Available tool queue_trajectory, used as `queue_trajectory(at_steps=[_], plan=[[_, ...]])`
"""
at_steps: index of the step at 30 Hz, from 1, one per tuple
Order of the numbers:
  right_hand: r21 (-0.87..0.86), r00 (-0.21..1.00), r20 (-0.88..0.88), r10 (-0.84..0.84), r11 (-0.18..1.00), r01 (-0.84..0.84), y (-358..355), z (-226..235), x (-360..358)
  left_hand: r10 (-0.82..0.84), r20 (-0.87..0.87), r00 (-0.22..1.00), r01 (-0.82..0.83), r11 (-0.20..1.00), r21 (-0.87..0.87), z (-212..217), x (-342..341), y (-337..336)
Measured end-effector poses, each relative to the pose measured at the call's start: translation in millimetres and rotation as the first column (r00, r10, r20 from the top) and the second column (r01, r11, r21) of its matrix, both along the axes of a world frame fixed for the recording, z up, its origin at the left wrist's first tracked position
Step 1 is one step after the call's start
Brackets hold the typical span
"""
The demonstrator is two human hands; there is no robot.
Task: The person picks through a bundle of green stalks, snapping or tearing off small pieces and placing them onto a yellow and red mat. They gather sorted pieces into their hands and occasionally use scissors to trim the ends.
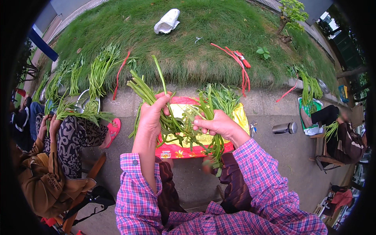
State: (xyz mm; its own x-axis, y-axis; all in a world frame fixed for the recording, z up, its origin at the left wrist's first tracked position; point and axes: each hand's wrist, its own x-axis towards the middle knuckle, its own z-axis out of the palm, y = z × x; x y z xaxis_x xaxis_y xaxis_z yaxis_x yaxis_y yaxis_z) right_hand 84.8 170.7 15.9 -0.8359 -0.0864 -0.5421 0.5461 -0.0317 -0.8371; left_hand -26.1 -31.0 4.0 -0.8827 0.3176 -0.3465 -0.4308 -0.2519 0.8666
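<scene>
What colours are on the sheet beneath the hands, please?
The sheet is mainly red and yellow, seen in the head view.

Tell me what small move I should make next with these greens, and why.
I'd probably lay the lone stem at your left hand against the bundle it holds: that stem sticks up apart from the others, while your right hand grips another leafy bunch.

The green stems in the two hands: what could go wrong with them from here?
One stem stands apart from the other stems in the left hand, so it might slip out if the grip loosens.

The leaves below the right hand appear to reach past the near edge of the red and yellow sheet; pieces could fall onto the pavement.
</scene>
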Motion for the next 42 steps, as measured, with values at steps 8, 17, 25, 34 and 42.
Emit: queue_trajectory(at_steps=[8, 17, 25, 34, 42], plan=[[-0.019, 0.973, 0.011, -0.23, 0.973, 0.23, 2.7, -12.1, -2.8, -0.017, 0.005, 1.0, 0.017, 0.997, 0.069, 0.4, 2.6, 3.2], [-0.081, 0.89, 0.072, -0.451, 0.887, 0.455, 11.9, -23.0, -4.6, 0.038, -0.002, 0.999, -0.038, 0.985, 0.166, 7.0, 3.3, 4.3], [0.086, 0.886, -0.12, -0.447, 0.885, 0.458, 10.7, -12.9, -0.5, -0.23, -0.075, 0.97, 0.216, 0.963, -0.164, 6.3, 11.9, 7.2], [-0.107, 0.785, -0.089, -0.614, 0.789, 0.605, 11.3, -15.7, -5.3, -0.433, -0.021, 0.901, 0.417, 0.88, -0.229, 10.9, 36.7, 26.7], [-0.09, 0.833, -0.126, -0.539, 0.842, 0.531, 11.6, -12.0, -2.7, -0.537, -0.046, 0.842, 0.505, 0.817, -0.278, 0.8, 57.9, 48.1]])
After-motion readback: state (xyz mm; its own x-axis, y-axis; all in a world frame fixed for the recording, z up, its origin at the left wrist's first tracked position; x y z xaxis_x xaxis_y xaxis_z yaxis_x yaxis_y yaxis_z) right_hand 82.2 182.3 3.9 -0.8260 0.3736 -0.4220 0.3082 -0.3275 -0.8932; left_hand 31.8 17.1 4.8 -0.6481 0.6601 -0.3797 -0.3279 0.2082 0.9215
